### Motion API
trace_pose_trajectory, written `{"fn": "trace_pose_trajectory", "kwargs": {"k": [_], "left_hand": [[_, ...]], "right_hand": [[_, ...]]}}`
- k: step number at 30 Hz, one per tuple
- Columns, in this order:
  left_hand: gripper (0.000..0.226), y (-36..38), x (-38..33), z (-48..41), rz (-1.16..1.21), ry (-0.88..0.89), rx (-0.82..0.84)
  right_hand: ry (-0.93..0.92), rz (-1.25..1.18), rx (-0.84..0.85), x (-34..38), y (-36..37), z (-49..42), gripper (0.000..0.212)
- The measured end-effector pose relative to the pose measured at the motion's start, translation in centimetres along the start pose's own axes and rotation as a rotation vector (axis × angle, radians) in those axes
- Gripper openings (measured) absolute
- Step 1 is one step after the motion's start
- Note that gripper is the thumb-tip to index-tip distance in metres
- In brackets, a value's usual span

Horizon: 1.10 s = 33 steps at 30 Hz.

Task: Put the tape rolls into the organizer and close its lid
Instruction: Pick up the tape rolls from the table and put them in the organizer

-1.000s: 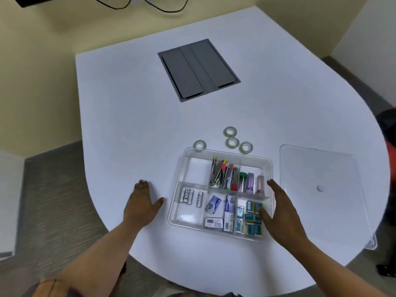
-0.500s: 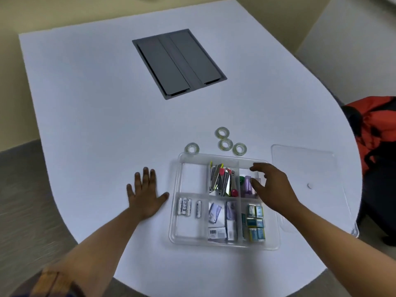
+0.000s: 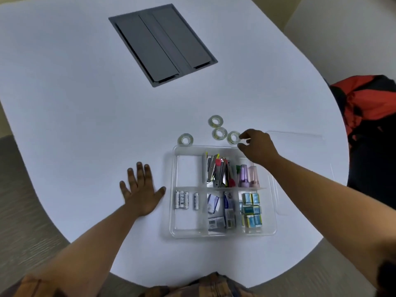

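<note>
tape rolls, four of them, lie flat on the white table (image 3: pixel 85 103) just beyond the far wall of the clear organizer (image 3: pixel 222 233): one roll (image 3: pixel 185 139) touches the organizer's far-left corner, two more (image 3: pixel 215 121) (image 3: pixel 219 133) sit further out past its far wall, and the fourth tape roll (image 3: pixel 233 137) lies off the far-right corner. right hand (image 3: pixel 257 150) reaches over the organizer's far-right part, thumb and forefinger parted around the fourth tape roll's edge; whether they grip it cannot be told. left hand (image 3: pixel 140 189) rests flat and spread on the table just left of the organizer, holding nothing. clear lid (image 3: pixel 300 146) lies right of the organizer, open side unclosed.
</note>
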<state>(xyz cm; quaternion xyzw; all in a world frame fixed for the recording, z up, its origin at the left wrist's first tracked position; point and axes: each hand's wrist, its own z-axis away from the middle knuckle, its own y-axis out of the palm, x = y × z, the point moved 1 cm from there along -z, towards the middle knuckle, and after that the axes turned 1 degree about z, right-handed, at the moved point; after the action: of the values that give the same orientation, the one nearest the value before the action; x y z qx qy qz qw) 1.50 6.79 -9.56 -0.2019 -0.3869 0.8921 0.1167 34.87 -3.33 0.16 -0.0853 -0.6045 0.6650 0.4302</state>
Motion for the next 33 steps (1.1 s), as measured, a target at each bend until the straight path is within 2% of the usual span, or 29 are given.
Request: {"fn": "trace_pose_trajectory", "kwargs": {"k": [3, 10, 13, 17, 20, 22, 24, 27, 30, 33], "left_hand": [[0.088, 0.0, 0.0, 0.0, -0.001, -0.012, 0.01], [0.088, 0.2, 0.0, -0.2, -0.016, -0.035, 0.013], [0.096, 0.4, 0.1, -0.5, -0.036, -0.036, 0.011], [0.1, 0.5, 0.3, -0.6, -0.033, -0.035, 0.03], [0.096, 0.3, 0.1, -0.6, -0.038, -0.039, 0.035], [0.091, 0.3, 0.0, -0.5, -0.035, -0.04, 0.03], [0.09, 0.2, -0.1, -0.3, -0.026, -0.041, 0.029], [0.09, -0.1, -0.2, -0.2, -0.008, -0.042, 0.035], [0.09, -0.2, -0.3, -0.1, -0.006, -0.04, 0.028], [0.09, -0.3, -0.4, 0.1, -0.004, -0.039, 0.02]], "right_hand": [[0.062, 0.01, -0.001, -0.3, 0.2, -1.9, 0.035], [0.163, 0.044, 0.13, -1.1, 2.0, -6.0, 0.052], [0.183, 0.106, 0.152, -1.2, 3.1, -6.9, 0.064], [0.13, 0.225, 0.144, -0.9, 3.7, -7.5, 0.056], [0.102, 0.234, 0.055, -0.6, 2.7, -7.2, 0.055], [0.106, 0.073, -0.055, 0.1, 1.9, -5.9, 0.057], [0.022, -0.121, -0.125, 1.5, 1.5, -3.7, 0.056], [-0.163, -0.199, -0.073, 4.2, 1.8, 0.4, 0.035], [-0.377, -0.091, 0.07, 5.9, 3.6, 3.6, 0.018], [-0.532, 0.133, 0.218, 6.7, 5.9, 5.3, 0.015]]}}
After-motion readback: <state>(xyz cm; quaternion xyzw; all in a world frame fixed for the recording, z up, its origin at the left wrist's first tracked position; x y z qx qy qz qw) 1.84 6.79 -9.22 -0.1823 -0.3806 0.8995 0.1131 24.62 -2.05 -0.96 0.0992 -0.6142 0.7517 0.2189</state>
